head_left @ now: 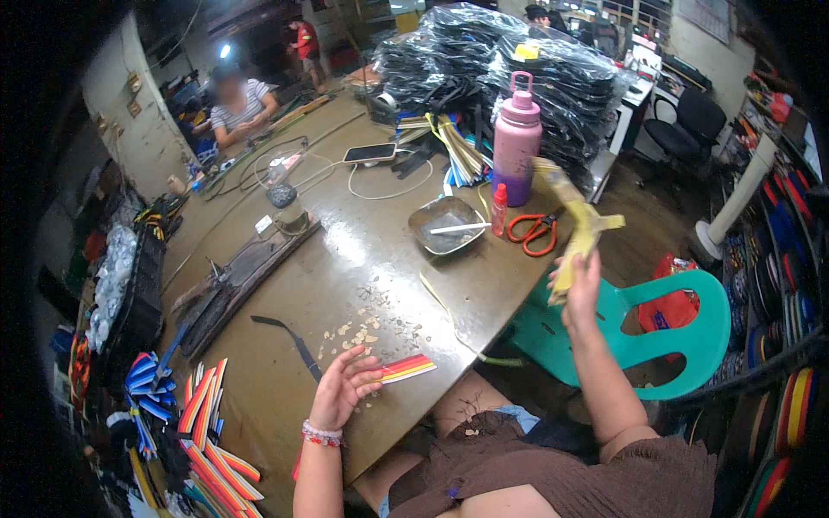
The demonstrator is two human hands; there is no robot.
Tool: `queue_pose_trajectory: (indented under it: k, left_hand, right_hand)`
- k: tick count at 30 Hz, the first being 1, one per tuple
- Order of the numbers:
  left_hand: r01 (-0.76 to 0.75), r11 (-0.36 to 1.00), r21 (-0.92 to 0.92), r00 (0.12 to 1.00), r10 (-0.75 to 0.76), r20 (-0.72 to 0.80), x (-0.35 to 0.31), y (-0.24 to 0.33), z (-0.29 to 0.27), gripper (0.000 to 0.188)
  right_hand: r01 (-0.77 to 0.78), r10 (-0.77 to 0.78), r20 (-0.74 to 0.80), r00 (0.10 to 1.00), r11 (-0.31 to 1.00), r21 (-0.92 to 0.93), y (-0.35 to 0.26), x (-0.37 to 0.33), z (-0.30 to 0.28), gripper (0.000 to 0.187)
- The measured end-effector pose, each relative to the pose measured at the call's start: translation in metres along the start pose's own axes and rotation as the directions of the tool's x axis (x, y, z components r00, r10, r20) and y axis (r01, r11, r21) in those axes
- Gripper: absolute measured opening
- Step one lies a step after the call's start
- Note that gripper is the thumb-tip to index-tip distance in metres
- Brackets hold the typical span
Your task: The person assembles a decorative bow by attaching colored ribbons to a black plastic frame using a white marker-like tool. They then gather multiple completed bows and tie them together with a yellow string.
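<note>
At right of centre, I have the right hand (582, 289) closed on a yellow piece (585, 234); at lower centre, the left hand (347, 385), half curled, meets a striped strip (409, 369), hold uncertain. Work seems partway: similar strips (218, 470) lie gathered lower left, this one apart.

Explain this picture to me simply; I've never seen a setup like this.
There is no robot here: one person works with two bare hands. This single picture comes from a wide camera worn on the head, looking down, so straight edges bend.

The right hand grips a limp yellow piece. The left hand is open, its fingers at one end of a striped strip; whether they touch it is unclear.

On the table are a dish, orange-handled scissors, a phone and a pink-and-purple bottle.
</note>
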State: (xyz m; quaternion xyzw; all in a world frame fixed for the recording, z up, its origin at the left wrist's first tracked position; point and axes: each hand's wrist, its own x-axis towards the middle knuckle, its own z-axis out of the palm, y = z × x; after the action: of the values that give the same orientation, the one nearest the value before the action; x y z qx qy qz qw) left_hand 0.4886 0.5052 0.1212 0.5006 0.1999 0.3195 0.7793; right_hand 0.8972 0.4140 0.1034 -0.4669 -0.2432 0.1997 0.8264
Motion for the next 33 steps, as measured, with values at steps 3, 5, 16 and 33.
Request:
queue_pose_trajectory:
  k: [3, 5, 16, 33]
  left_hand:
    - [0.097, 0.942, 0.321, 0.992, -0.065, -0.11, -0.005, 0.003, 0.015, 0.047]
    - [0.075, 0.824, 0.562, 0.985, 0.025, -0.168, -0.013, 0.001, 0.03, 0.037]
    - [0.568, 0.112, 0.815, 0.652, 0.543, -0.529, -0.086, -0.012, 0.005, 0.035]
    - [0.93, 0.298, 0.213, -0.189, 0.888, -0.419, -0.25, 0.069, -0.148, 0.044]
  right_hand:
    - [-0.019, 0.014, -0.112, 0.994, 0.999, -0.041, 0.035, 0.079, -0.026, 0.04]
    - [-0.077, 0.083, 0.002, 0.997, 0.94, -0.332, 0.044, 0.136, -0.038, 0.042]
    - [0.729, -0.596, 0.42, 0.685, 0.557, -0.397, 0.034, 0.019, 0.064, 0.024]
    - [0.353, 0.001, 0.655, 0.756, 0.842, -0.408, 0.081, -0.036, 0.1, 0.02]
